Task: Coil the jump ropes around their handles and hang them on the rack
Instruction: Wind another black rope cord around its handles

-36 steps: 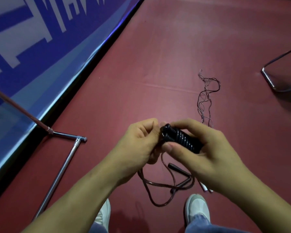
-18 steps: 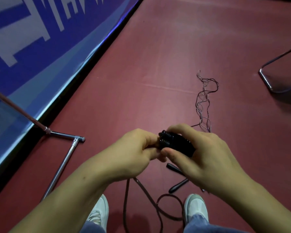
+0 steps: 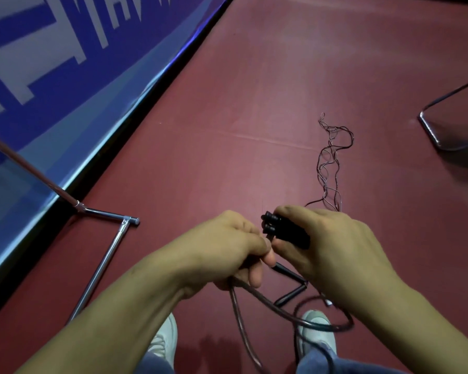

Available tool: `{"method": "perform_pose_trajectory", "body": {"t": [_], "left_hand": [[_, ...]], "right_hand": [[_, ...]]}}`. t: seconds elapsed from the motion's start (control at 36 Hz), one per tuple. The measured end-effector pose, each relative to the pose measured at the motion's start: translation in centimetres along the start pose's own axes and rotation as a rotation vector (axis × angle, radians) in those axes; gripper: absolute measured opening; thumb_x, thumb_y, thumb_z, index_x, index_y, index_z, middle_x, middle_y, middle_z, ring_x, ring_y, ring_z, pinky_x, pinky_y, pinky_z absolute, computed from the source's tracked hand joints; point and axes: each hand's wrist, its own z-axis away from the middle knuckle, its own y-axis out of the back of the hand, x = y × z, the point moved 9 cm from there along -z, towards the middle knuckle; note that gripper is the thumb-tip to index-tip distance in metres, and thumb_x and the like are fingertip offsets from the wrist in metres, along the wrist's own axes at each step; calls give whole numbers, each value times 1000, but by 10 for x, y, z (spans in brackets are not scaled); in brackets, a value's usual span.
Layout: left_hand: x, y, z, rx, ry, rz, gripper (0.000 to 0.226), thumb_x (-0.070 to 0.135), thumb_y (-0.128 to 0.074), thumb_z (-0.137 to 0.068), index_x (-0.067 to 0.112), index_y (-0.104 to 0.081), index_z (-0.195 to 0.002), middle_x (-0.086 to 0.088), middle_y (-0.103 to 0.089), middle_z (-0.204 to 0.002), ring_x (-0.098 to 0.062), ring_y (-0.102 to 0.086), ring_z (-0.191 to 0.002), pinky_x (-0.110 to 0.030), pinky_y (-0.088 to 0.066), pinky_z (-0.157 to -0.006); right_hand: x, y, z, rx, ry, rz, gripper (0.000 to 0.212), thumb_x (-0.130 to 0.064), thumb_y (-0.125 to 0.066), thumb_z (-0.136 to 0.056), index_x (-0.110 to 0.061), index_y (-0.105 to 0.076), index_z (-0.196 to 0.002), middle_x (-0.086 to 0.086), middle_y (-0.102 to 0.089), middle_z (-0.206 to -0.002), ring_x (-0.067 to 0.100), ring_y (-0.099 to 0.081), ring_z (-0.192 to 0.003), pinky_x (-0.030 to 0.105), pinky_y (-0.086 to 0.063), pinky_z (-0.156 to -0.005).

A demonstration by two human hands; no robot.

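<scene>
Since half a second ago the loose cord has swung rightward: its loop, which then hung near the middle between the feet, now sweeps out wide across the right shoe. The left shoe shows beside the left forearm. Both hands sit about where they were.

Above the shoes, the left hand has its fingers curled and pinches the cord just where it leaves the handles; the cord drops out from under that hand. The right hand is wrapped around the handles, thumb below and fingers over the top, so most of the bundle is hidden in the palm. The two black handles lie side by side, one above the other in view. Their long axis runs from upper left to lower right, with the end caps pointing left toward the left hand.

On the red floor just below the hands lie the handles of a second rope, meeting in a V. To the left stands the chrome foot of the rack, its tube angling up and away. Farther out, beyond the right hand, a thin tangled rope trails away along the floor. A bent metal chair frame sits at the far right, and a blue banner lines the left edge.
</scene>
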Motion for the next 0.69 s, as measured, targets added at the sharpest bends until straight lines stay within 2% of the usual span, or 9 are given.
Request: {"method": "perform_pose_trajectory", "body": {"t": [0.08, 0.22, 0.31, 0.36, 0.42, 0.5, 0.58, 0.64, 0.69], "left_hand": [[-1, -1, 3, -34, 57, 87, 24, 9, -45, -98, 6, -61, -80, -12, -55, -50, -11, -33, -30, -18, -18, -44], [-13, -2, 5, -113, 284, 338, 27, 19, -50, -92, 8, -61, -70, -9, -53, -49, -10, -36, -25, -21, -4, -44], [-11, -8, 8, -185, 323, 496, 25, 21, -54, -85, 3, -64, -72, -8, -55, -52, -9, -39, -25, -15, -12, -31], [-11, -11, 8, -257, 317, 611, 41, 31, -49, -91, -2, -69, -79, -8, -57, -56, -9, -43, -28, -13, -20, -30], [-5, -13, 7, -322, 251, 740, 68, 51, -42, -92, -11, -70, -93, -13, -62, -63, -12, -47, -33, -12, -28, -31], [11, -5, 6, -328, 40, 901, 96, 69, -25, -93, -17, -66, -112, -28, -70, -90, -19, -54, -45, -21, -44, -41], [36, 6, 13, -291, -236, 911, 81, 56, -26, -97, -10, -60, -130, -28, -64, -128, -31, -68, -76, -34, -56, -65], [44, 19, 12, -126, -393, 698, 56, 32, -39, -93, -7, -60, -127, -27, -65, -127, -40, -68, -98, -41, -58, -80], [48, 30, 13, 125, -509, 267, 41, 9, -47, -80, -2, -70, -111, -17, -74, -113, -35, -69, -106, -40, -57, -90]], "right_hand": [[-5, -2, 1, 35, 32, 4, 56, -73, -33, -75, -44, -52, -119, -7, -65, -84, 30, -66, -81, 31, -39, -57], [-11, -4, 3, 13, 60, 6, 48, -79, -40, -83, -37, -53, -103, -6, -57, -71, 30, -60, -67, 35, -48, -54], [-12, -1, 5, 16, 45, 35, 52, -80, -32, -81, -33, -51, -93, -4, -55, -64, 30, -58, -61, 34, -46, -50], [-10, -5, 5, -18, 2, 29, 54, -78, -24, -75, -31, -47, -90, -2, -52, -62, 32, -58, -65, 35, -45, -53], [-4, -8, 3, -51, -44, 24, 52, -78, -23, -72, -32, -42, -87, 0, -55, -66, 32, -60, -71, 35, -46, -57], [5, -13, 3, -129, -122, -56, 49, -79, -35, -73, -39, -53, -93, -5, -63, -76, 24, -64, -78, 35, -53, -66], [2, -25, 7, -271, -156, -282, 47, -78, -45, -72, -42, -64, -96, -3, -65, -72, 17, -63, -67, 43, -55, -66], [-4, -31, 7, -350, -151, -475, 42, -72, -56, -76, -36, -69, -93, -4, -63, -65, 15, -59, -59, 46, -54, -64], [-7, -30, 6, -394, -143, -699, 24, -55, -69, -86, -33, -70, -76, -8, -52, -57, 13, -47, -54, 39, -43, -54]]}}
